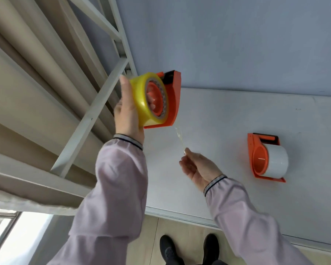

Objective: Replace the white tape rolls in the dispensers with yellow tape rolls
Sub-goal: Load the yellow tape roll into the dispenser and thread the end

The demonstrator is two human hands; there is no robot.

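1. Nearest us, our black shoes [189, 249] stand on the wooden floor [180, 230] below the table edge.
2. Our right hand [199, 167] hovers above the white table [227, 115], fingertips pinching the loose end of a clear tape strip [179, 134] that runs up to the raised dispenser.
3. Our left hand [127, 111] is wrapped around the yellow tape roll [141, 100], which sits on the hub of the orange dispenser [172, 100] held above the table.
4. Farther right, a second orange dispenser [260, 159] lies on the table, carrying a white tape roll [275, 161].
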